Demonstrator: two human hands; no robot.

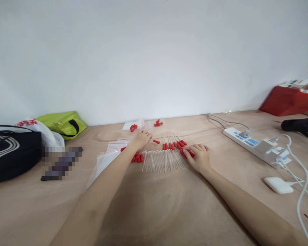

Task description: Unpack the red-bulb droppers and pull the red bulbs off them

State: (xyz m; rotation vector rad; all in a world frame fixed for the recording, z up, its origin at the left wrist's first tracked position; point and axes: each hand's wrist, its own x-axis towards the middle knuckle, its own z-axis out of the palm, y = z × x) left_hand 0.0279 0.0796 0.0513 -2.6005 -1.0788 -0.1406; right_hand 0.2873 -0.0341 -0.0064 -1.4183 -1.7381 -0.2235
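My left hand is pinched around the thin tube of a dropper, whose red rubber bulb points right. My right hand rests on the table, its fingers curled over several red rubber bulbs at the right end of a row. A spread of thin see-through tubes lies side by side between the hands. Behind them sit several droppers with red bulbs on their near ends. More loose red bulbs are heaped beneath my left wrist, beside white zip bags.
Two small bags with red bulbs lie near the wall. To the left are a black bag, a green pouch and a blurred-out object. A power strip, white charger, cables and red box occupy the right.
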